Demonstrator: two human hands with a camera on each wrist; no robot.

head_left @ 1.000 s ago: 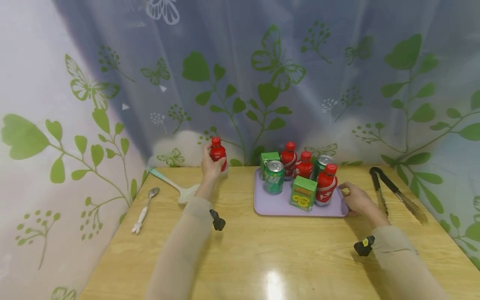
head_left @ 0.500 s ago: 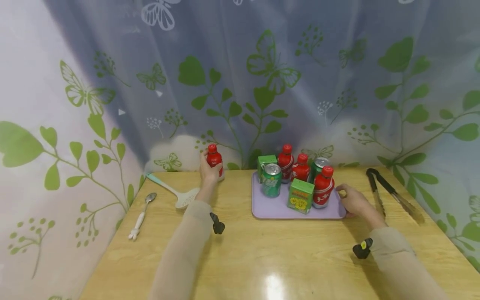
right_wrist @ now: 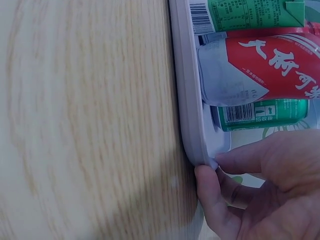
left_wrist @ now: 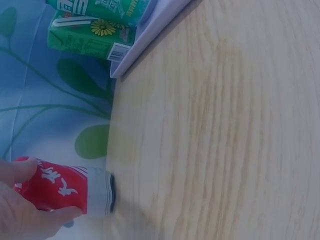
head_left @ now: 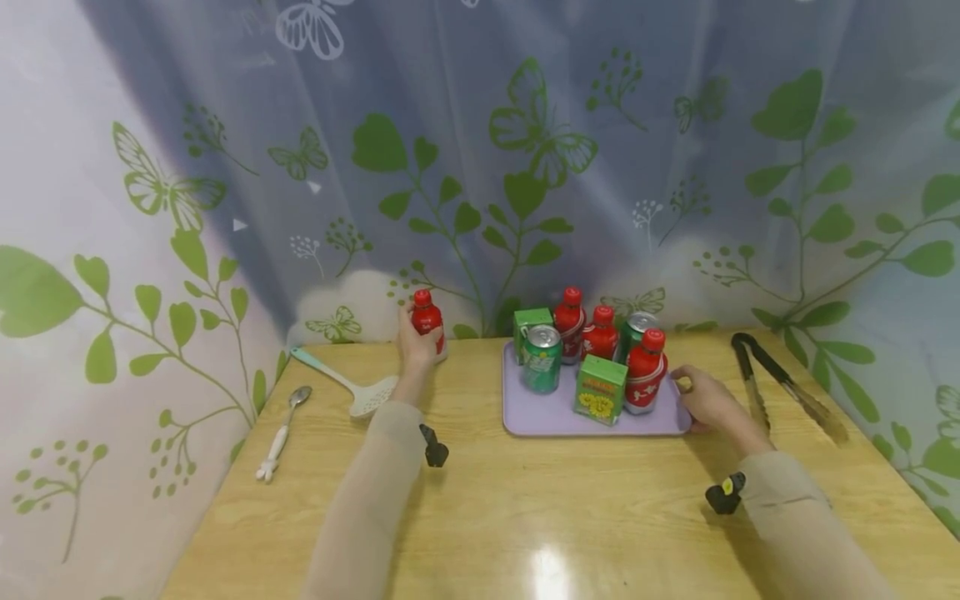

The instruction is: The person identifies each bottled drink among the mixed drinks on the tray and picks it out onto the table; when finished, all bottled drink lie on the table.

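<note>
My left hand (head_left: 417,343) grips a small red-labelled drink bottle (head_left: 428,323) near the table's back edge, left of the tray. The bottle is upright, its base close to the tabletop; whether it touches is hard to tell. In the left wrist view, fingers and thumb wrap round its red label (left_wrist: 60,187). My right hand (head_left: 708,398) pinches the right corner of a lilac tray (head_left: 555,421) between thumb and finger. On that tray stand red bottles (head_left: 645,375), green cans (head_left: 542,360) and green drink cartons (head_left: 601,390). The right wrist view shows the pinched tray rim (right_wrist: 192,120) closely.
A slotted turner (head_left: 371,398) with a mint handle and a white-handled spoon (head_left: 281,437) lie at the left. Black-handled tongs (head_left: 787,383) lie right of my right hand. A patterned curtain (head_left: 465,167) hangs behind the wooden table (head_left: 525,508).
The bottle in my left hand has come down slightly towards the table, then stayed there. My right hand keeps its pinch on the tray. The head view has shifted a little.
</note>
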